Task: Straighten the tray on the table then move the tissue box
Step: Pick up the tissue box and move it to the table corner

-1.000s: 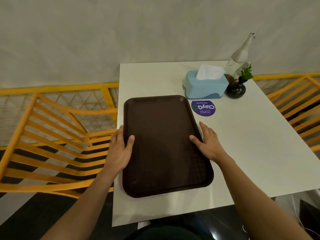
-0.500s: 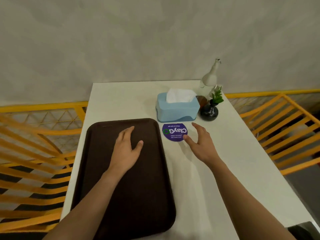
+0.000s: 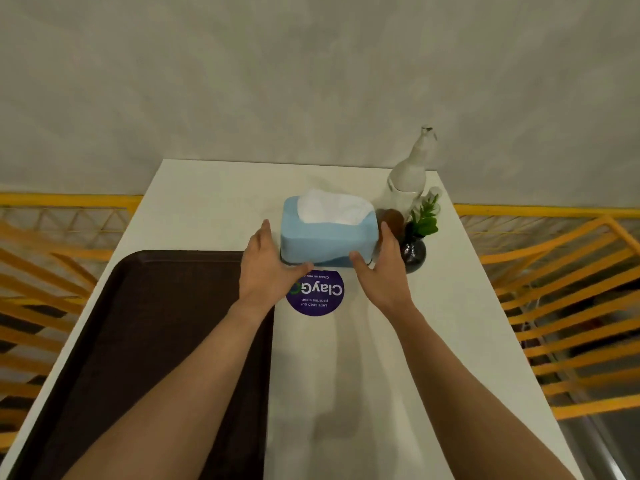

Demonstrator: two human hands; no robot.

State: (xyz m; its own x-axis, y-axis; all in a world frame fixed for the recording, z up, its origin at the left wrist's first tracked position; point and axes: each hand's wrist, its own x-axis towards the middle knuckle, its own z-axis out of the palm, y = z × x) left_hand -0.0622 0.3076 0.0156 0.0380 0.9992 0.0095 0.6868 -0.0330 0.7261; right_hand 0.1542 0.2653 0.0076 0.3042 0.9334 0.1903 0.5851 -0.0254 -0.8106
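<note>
A light blue tissue box (image 3: 327, 237) with white tissue sticking out of its top stands on the white table (image 3: 433, 341) toward the far side. My left hand (image 3: 265, 268) presses against its left end and my right hand (image 3: 381, 271) against its right end, thumbs on the front face. The dark brown tray (image 3: 145, 341) lies flat along the left side of the table, its long edges parallel to the table's edge, with my left forearm over it.
A round purple sticker (image 3: 317, 294) lies just in front of the box. A white bottle (image 3: 410, 171) and a small dark vase with a green plant (image 3: 417, 244) stand close to the box's right. Yellow chairs (image 3: 571, 289) flank the table; a wall lies behind.
Both hands have left the tray and reached forward to the tissue box, closing on its two ends. The tray now lies further left on the table.
</note>
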